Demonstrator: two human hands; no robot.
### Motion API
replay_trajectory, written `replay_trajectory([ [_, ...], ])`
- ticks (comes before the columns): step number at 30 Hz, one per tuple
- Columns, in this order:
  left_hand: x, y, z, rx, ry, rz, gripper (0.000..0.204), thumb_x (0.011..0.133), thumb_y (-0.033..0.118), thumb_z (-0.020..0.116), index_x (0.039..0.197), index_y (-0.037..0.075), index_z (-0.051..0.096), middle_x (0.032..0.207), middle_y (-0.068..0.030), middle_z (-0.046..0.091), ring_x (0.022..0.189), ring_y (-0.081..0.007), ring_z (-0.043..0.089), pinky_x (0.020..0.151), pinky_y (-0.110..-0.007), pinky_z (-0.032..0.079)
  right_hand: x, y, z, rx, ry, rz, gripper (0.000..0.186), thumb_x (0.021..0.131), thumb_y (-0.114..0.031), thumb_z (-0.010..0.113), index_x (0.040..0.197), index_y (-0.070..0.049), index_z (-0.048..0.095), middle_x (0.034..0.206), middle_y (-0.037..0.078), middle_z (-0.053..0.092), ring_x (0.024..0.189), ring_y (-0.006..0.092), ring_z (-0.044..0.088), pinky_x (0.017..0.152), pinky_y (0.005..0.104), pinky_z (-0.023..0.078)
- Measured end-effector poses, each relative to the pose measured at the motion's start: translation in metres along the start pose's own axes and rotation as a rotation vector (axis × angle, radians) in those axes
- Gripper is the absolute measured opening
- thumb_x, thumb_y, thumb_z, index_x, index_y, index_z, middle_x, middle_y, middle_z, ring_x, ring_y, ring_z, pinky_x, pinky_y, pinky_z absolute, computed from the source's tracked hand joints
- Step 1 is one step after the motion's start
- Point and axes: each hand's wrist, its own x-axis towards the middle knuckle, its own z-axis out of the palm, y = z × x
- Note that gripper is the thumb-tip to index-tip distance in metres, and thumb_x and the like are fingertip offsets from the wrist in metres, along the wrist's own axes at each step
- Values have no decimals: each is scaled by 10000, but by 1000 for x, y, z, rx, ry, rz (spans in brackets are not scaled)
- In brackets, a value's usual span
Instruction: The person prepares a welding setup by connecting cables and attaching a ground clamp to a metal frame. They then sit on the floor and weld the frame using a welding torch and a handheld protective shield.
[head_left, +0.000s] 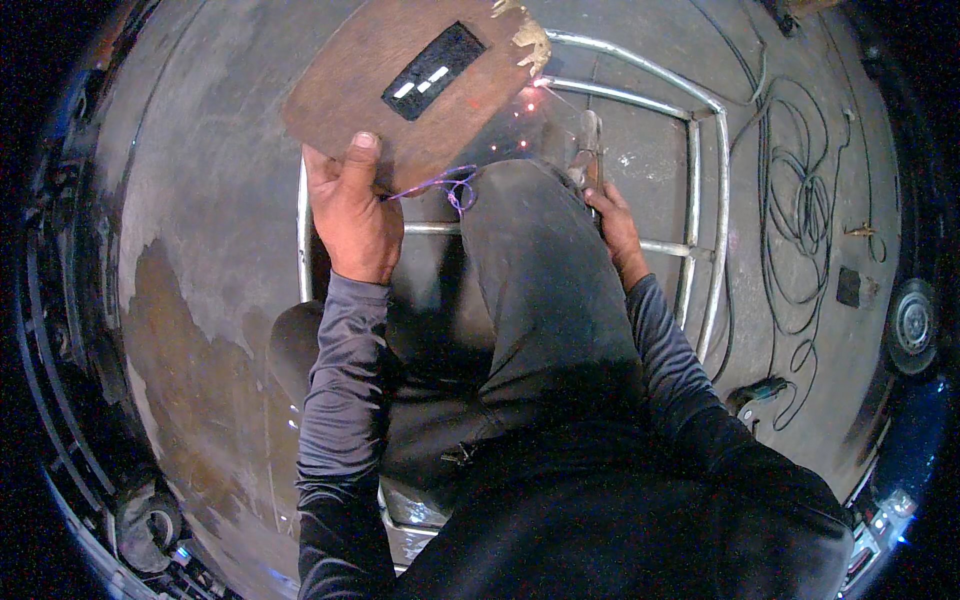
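Observation:
My left hand [352,215] grips the lower edge of a brown hand-held welding shield [345,95], thumb on the near face. A dark viewing window [435,70] is set in the shield, and its far right corner is ragged. Purple string [455,188] hangs at its lower edge. My right hand [620,230] is closed around an electrode holder [588,155]. A thin rod seems to run from the holder toward a bright glowing spot on a silvery tube frame [720,170], just off the shield's ragged corner. Red sparks fall below that spot.
The frame's tubes run under and around my legs [540,260]. Black cable [790,190] lies coiled on the concrete floor at the right, near a small dark power tool [765,390]. A wheel [912,315] stands at the far right. A brown stain [190,350] marks the left floor.

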Motion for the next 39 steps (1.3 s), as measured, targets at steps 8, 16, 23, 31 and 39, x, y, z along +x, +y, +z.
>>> replay_trajectory([
  [8, -8, -4, 8, -45, -191, -158, 512, 878, 67, 595, 1340, 11, 382, 1249, -115, 538, 1138, -223, 530, 984, -364, 421, 8, 7, -4, 39, -5, -29, 398, 852, -189, 635, 1190, -8, 525, 965, 81, 631, 819, 177, 592, 724, 316, 485],
  [16, -15, -2, 19, 41, -297, -211, 559, 869, 144, 643, 1345, 7, 384, 1234, -130, 547, 1124, -220, 545, 960, -348, 452, 15, 10, -6, 17, 100, 21, 222, 840, -115, 617, 1045, -27, 607, 862, 56, 630, 759, 138, 586, 666, 283, 470],
  [23, -10, -6, 17, 34, -299, -220, 548, 870, 150, 642, 1333, 0, 390, 1217, -130, 561, 1108, -212, 557, 948, -341, 466, 14, 4, -8, -54, -17, -187, 328, 849, -134, 636, 1146, -7, 582, 932, 54, 647, 785, 127, 598, 689, 266, 482],
  [31, -5, -13, 22, 57, -307, -230, 552, 870, 168, 655, 1330, 5, 396, 1218, -123, 559, 1098, -210, 564, 941, -330, 469, 15, -4, -3, 5, -21, -146, 290, 856, -129, 618, 1116, -3, 591, 909, 43, 641, 772, 109, 588, 722, 246, 476],
  [39, 4, -18, 20, -38, -230, -289, 532, 881, 144, 639, 1338, 27, 394, 1234, -115, 533, 1129, -223, 538, 961, -355, 450, 4, -5, -8, 209, 51, -6, 291, 882, -107, 581, 1164, -36, 574, 942, 30, 625, 778, 141, 595, 700, 302, 491],
])
